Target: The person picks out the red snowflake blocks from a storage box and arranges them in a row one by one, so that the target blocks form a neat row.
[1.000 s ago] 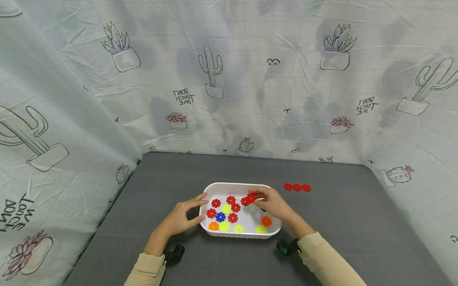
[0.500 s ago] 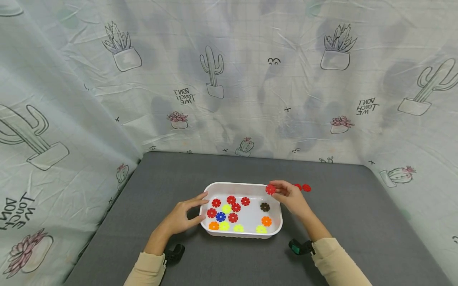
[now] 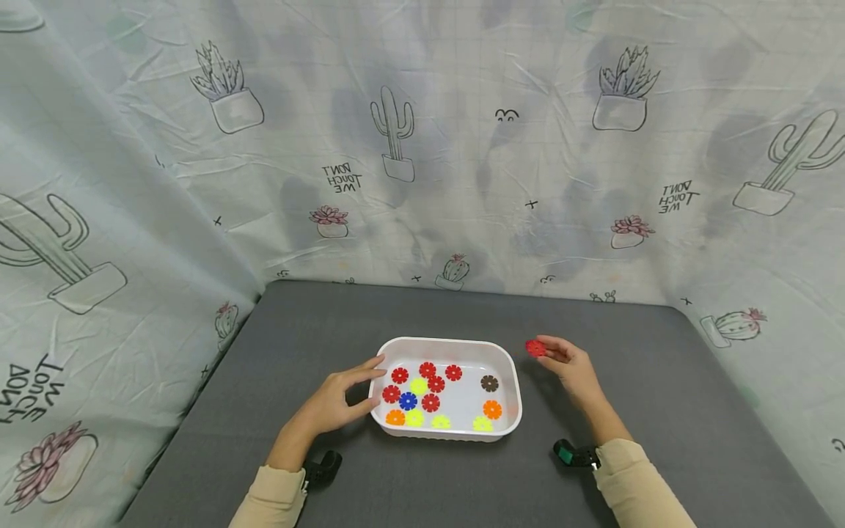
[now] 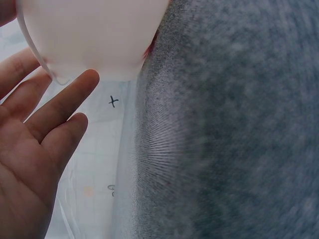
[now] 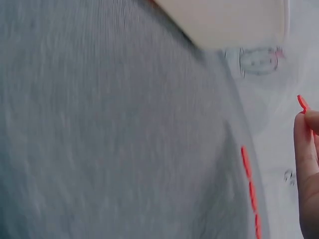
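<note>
Between thumb and fingers, my right hand (image 3: 573,367) pinches a red notched plastic disc (image 3: 535,348), beyond the right end of a white tray (image 3: 449,433). The right wrist view shows that disc (image 5: 302,103) above the table, with a row of three red discs (image 5: 252,196) below. In the head view the right hand covers most of that row. My left hand (image 3: 333,401) touches the tray's left end, fingers spread and fairly straight; the left wrist view shows them against its wall (image 4: 94,35). Inside the tray lie several red discs (image 3: 430,402), yellow discs (image 3: 441,422) and a blue disc (image 3: 407,401).
Two orange discs, one at the right (image 3: 491,409), and a dark brown disc (image 3: 489,383) also lie in the tray. A grey cloth-covered table (image 3: 422,484) spreads around it. A white curtain (image 3: 462,147) with cactus drawings hangs behind and at both sides.
My right hand has lifted the red disc out of the tray and carried it rightward, past the rim, to the row of red discs. The left hand has stayed at the tray's left end.
</note>
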Motion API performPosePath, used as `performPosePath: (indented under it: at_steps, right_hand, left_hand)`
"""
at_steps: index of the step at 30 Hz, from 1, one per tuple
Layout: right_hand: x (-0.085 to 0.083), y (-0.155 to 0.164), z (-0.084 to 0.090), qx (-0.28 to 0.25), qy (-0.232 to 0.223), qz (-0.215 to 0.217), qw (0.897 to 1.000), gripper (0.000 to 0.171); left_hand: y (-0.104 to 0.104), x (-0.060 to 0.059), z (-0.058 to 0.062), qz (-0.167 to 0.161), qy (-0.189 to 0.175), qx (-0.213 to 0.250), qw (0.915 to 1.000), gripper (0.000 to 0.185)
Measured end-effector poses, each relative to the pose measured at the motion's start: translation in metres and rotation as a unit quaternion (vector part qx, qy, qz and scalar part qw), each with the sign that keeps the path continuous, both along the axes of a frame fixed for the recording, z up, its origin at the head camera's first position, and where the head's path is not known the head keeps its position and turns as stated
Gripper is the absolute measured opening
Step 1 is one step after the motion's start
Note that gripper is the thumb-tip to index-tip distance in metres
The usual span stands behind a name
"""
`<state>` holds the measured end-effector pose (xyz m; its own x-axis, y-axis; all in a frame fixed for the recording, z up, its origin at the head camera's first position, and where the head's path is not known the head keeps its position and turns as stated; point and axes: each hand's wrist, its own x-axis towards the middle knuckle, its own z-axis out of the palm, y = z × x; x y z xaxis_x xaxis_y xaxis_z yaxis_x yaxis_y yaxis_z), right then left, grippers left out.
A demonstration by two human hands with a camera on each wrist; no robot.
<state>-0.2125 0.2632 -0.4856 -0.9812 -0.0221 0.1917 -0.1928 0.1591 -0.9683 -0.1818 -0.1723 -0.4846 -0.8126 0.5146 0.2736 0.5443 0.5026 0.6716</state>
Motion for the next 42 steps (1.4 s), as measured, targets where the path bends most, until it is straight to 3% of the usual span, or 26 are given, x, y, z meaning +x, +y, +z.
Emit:
performPosePath:
  at_steps: [9,16,20,30,42]
  right_hand:
    - [0.001,0.033,-0.009,0.020,-0.058,-0.087,0.994,0.047]
    - [-0.006,0.054,-0.015,0.028,-0.075,-0.149,0.986,0.045]
    - [-0.009,0.061,-0.017,0.064,-0.095,-0.179,0.977,0.045]
    - [-0.017,0.069,-0.024,0.095,-0.111,-0.224,0.964,0.042]
    - [-0.021,0.070,-0.026,0.165,-0.113,-0.225,0.954,0.040]
  left_hand:
    - [-0.002,0.002,-0.002,0.000,-0.016,0.002,0.9999,0.047]
    - [-0.001,0.002,-0.003,-0.004,0.006,-0.001,1.0000,0.046]
    - [0.000,0.002,-0.003,-0.007,0.015,-0.001,0.9999,0.046]
    - [0.001,0.003,-0.003,-0.009,0.017,0.003,0.9998,0.045]
    - [0.000,0.000,0.001,-0.007,0.021,-0.008,0.9997,0.047]
